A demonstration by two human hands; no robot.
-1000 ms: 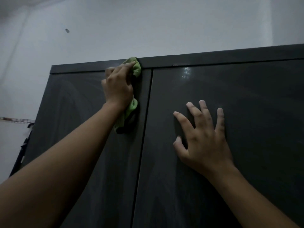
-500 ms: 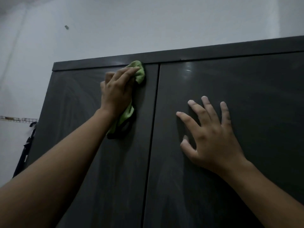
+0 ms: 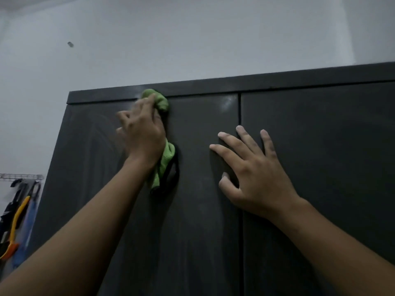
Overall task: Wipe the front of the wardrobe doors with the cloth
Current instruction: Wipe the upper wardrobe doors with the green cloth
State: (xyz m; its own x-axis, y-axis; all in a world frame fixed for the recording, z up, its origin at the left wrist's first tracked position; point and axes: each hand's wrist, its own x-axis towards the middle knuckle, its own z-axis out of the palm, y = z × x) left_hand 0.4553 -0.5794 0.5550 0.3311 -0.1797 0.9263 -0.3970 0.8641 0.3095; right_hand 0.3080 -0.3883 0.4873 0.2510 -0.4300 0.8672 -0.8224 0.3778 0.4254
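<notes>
The dark wardrobe fills the view, its left door [image 3: 85,163] and right door [image 3: 331,163] meeting at a vertical seam. My left hand [image 3: 142,133] grips a bunched green cloth [image 3: 160,101] and presses it against the top of the left door, just under the top panel [image 3: 277,82]. A tail of the cloth hangs below my wrist. My right hand [image 3: 254,174] lies flat on the wardrobe front with its fingers spread, across the seam between the doors. Wipe streaks show on the left door.
A white wall [image 3: 192,39] rises above and to the left of the wardrobe. At the far left a wire rack [image 3: 21,176] holds hanging items, among them an orange-handled tool [image 3: 16,221].
My left hand has slid the cloth leftward along the top of the left door, away from the seam. My right hand, earlier on the right door, now lies across the seam.
</notes>
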